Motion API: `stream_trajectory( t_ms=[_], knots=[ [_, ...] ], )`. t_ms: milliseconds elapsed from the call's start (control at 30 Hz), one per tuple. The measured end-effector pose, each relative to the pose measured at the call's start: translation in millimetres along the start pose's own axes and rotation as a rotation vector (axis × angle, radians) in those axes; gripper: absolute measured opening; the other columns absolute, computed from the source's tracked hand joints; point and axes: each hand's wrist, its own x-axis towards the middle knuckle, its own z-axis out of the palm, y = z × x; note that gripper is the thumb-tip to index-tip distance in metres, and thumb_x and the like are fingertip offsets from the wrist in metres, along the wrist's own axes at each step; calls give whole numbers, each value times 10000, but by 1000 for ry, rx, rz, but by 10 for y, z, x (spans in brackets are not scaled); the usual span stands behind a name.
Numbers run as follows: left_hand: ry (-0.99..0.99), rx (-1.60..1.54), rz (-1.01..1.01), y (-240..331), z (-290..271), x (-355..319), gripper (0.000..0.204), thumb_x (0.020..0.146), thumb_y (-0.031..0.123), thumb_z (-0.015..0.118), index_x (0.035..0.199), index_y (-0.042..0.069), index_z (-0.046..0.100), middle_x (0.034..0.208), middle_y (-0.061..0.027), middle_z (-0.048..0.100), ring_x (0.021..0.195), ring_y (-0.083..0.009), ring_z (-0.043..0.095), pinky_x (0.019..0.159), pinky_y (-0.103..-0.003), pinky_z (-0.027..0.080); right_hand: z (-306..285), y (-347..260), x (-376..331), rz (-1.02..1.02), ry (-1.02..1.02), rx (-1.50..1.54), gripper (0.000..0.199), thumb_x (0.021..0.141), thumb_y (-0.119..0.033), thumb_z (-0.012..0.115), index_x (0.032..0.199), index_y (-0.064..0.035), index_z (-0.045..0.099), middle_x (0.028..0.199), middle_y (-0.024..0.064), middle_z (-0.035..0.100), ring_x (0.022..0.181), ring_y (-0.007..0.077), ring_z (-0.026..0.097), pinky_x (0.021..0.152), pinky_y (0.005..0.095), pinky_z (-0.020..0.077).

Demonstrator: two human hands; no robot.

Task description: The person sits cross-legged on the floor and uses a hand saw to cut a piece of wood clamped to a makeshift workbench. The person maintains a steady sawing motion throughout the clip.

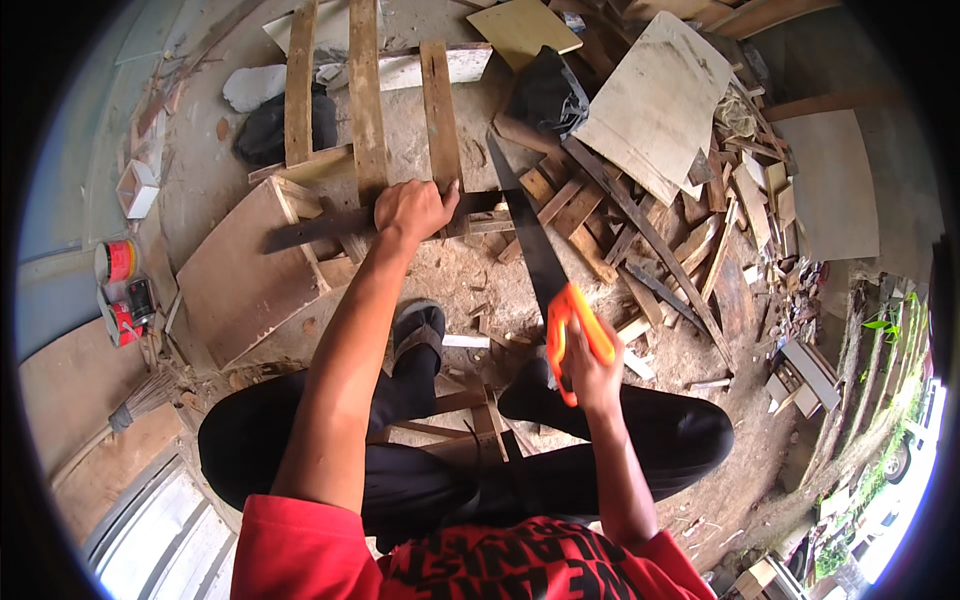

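My right hand (588,368) grips the orange handle of a hand saw (530,240). Its dark blade runs up and to the left, with its tip at the edge of a wooden plank (440,110). My left hand (412,210) presses down on the near ends of that plank and a second plank (366,95), where they cross a dark batten (310,232). I am crouched, with my knees in black trousers below the hands and a sandalled foot (420,330) under my left arm.
A third plank (299,85) lies to the left. A pile of scrap wood and offcuts (690,240) and a pale plywood sheet (655,100) fill the right. A brown board (235,280), a black bag (270,125) and small cans (118,262) lie left.
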Motion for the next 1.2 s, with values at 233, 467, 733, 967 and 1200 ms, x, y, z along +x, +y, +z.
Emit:
stream_trajectory(
  t_ms=[233,467,733,967,1200],
  knots=[
    [-98,-10,-9,35,-110,29,648,972,524,434,708,12,731,703,-239,679,690,-391,702,652,-476,558,-257,-3,-499,-67,29,-84,244,964,-199,640,960,44,655,708,7,586,671,53,541,598,239,442],
    [22,-18,43,54,-53,50,647,967,528,440,713,10,732,715,-243,681,710,-409,697,672,-478,558,387,-231,706,-128,1,-116,313,963,-275,652,819,-1,601,617,-9,525,564,71,464,502,285,387],
    [-133,-13,-53,26,-100,45,652,967,533,431,717,13,734,708,-240,681,697,-395,701,653,-478,553,-230,100,-570,-66,-12,-6,241,994,-235,620,885,-29,557,568,-58,444,436,9,376,404,203,286],
    [-25,3,1,47,-47,96,630,955,540,439,723,42,748,711,-212,693,668,-359,708,616,-461,555,497,-491,934,-20,-8,-188,337,966,-313,641,808,-18,605,649,7,529,633,73,470,567,274,408],
    [-35,-18,-61,18,-9,64,629,945,546,451,719,37,744,709,-195,701,670,-340,709,624,-449,552,-50,133,-235,49,-4,69,230,997,-226,595,866,-39,558,570,-49,448,442,28,388,412,234,304]
  ],
)
